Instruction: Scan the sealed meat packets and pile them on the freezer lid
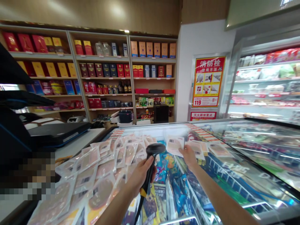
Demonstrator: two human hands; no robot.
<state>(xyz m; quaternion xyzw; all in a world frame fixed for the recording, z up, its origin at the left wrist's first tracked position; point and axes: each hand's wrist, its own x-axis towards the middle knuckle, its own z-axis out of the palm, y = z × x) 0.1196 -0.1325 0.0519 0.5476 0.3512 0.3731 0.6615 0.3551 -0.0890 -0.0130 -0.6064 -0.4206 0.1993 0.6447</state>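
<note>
My left hand [143, 170] is wrapped round the handle of a black handheld barcode scanner [153, 148], its head tilted up and a cable running down from the grip. To the right, my right hand [188, 156] pinches a flat clear vacuum-sealed packet [175, 144] with pale contents, held up over the freezer. Many similar packets [100, 190] are spread in overlapping rows to the left of the scanner. A few more packets [219, 149] lie on the glass just right of my right hand.
Below my hands, a glass-topped chest freezer [264, 206] holds bagged goods and wire baskets. At left stands a counter with a black checkout machine [61, 131]. Shelves [105, 78] of boxed goods line the back wall, beside a red notice [208, 81] and a lit refrigerated display [264, 79].
</note>
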